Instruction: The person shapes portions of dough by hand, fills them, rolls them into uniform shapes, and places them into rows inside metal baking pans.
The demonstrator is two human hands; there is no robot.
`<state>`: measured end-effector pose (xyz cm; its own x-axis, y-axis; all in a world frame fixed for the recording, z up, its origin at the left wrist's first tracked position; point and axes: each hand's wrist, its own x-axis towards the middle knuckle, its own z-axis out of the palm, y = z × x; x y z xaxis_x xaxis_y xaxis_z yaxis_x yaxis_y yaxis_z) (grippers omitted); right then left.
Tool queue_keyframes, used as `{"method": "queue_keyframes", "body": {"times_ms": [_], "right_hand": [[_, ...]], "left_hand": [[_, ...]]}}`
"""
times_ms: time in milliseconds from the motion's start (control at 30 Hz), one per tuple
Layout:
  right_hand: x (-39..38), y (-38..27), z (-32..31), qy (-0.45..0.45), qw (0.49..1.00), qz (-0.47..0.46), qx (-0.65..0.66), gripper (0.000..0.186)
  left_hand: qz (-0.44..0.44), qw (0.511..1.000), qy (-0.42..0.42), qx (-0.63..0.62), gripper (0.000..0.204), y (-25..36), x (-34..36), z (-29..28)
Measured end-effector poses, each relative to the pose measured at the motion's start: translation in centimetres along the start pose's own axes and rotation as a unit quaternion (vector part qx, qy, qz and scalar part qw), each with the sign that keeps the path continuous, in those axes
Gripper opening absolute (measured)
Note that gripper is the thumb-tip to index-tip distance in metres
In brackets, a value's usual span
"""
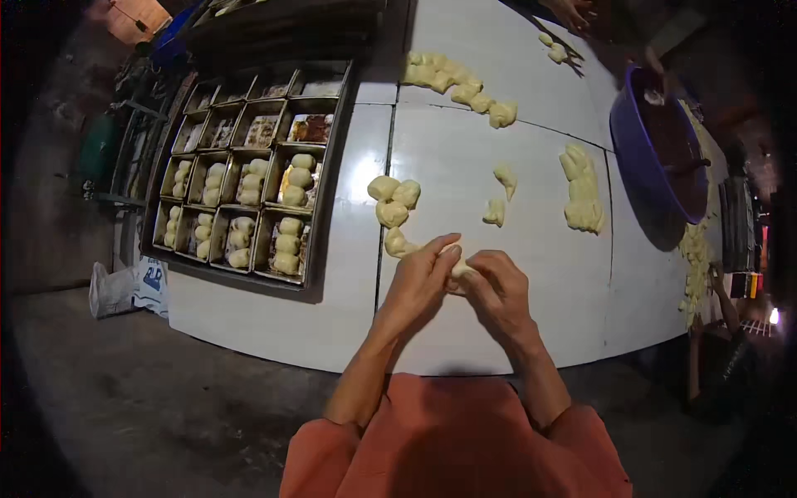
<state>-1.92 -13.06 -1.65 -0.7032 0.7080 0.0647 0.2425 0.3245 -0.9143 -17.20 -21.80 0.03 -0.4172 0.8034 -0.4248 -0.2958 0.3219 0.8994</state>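
My left hand [423,274] and my right hand [494,290] meet low in the middle of the white tiled table, both closed on a small piece of pale dough [461,267] that their fingers partly hide. Just up and left of them lie several rounded dough lumps [390,212]. Two small dough scraps [494,212] rest above my hands, and a flattened strip of dough [583,191] is to their right.
A gridded metal tin rack [349,75] at left holds dough balls. More dough [452,83] lies along the back. A purple tub [618,133] stands at right, near another person's hands [716,282] and scattered dough [693,257]. Another hand [571,15] shows at the top. White sacks [116,290] sit lower left.
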Motion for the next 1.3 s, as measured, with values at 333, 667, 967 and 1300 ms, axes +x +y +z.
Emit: {"method": "queue_keyframes", "body": {"times_ms": [333, 667, 967, 1300], "right_hand": [[4.4, -3.6, 4.4, -0.001, 0.977, -0.103, -0.184, 0.032], [6.0, -2.7, 4.7, -0.127, 0.916, 0.219, 0.311, 0.023], [3.8, -4.7, 2.8, -0.084, 0.913, 0.254, 0.309, 0.030], [3.6, -3.0, 1.3, -0.037, 0.906, 0.194, 0.374, 0.028]], "left_hand": [[0.133, 0.938, 0.260, 0.186, 0.025, -2.5, -1.6, -8.8], [0.234, 0.948, 0.090, 0.198, 0.066, -1.2, -1.6, -7.5], [0.101, 0.989, 0.075, -0.080, 0.026, -0.8, -0.2, -3.1], [0.055, 0.998, 0.020, -0.039, 0.035, 0.6, -0.8, -1.5]]}}
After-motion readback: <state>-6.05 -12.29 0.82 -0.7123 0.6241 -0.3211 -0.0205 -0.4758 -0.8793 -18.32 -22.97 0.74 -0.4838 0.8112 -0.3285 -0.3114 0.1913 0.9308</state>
